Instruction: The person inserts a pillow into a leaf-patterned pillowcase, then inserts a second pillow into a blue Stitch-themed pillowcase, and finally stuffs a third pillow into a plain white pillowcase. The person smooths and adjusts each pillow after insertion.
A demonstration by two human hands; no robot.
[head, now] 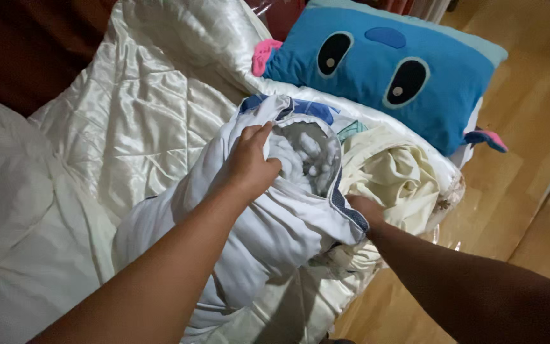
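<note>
Nearest you, your two bare forearms reach in from the bottom edge. Your left hand (249, 164) is closed on a fold of the one white pillowcase (268, 229), pinching the cloth at its open mouth, where white stuffing (307, 159) shows inside a blue-trimmed edge. Your right hand (365, 209) is tucked under the lower corner of that same opening; its fingers are hidden by the cloth, so you cannot tell whether they are gripping. The pillowcase lies across the middle of a cream satin quilt (148, 121), with one crumpled cream cloth (396, 178) just beside it on the right. Farther off rests one blue character cushion (389, 70) with two black eyes and pink ears, touching the quilt's far edge. A white sheet (14, 216) covers the left side. To the right runs a wooden floor (529, 159); the dim far-left corner is hard to make out.
</note>
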